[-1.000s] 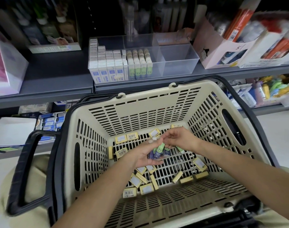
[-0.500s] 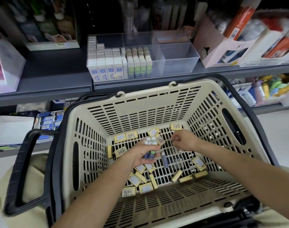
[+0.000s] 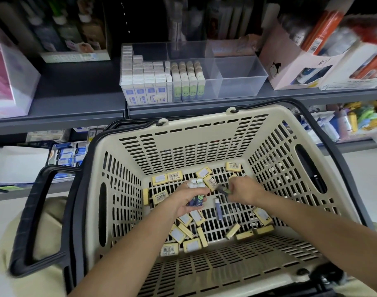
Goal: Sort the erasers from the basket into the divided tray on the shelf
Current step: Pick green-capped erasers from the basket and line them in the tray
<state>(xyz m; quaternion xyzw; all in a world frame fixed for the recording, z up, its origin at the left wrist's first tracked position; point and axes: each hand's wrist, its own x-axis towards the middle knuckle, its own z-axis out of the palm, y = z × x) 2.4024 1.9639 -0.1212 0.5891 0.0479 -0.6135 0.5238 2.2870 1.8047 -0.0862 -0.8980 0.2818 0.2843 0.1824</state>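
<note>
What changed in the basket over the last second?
The right hand drew back rightward from the left hand and now pinches one dark eraser. A blue eraser now lies uncovered on the floor of the basket between them. The left hand still grips its bundle; yellow erasers and tray unchanged.

A pale pink cardboard display box with a black cat drawing (image 3: 290,69) holds upright orange packs (image 3: 324,28). A white carton (image 3: 352,67) stands just right of it. Far to its left sit a carton of bottles (image 3: 76,56) and a pink-and-white box (image 3: 9,82).
</note>
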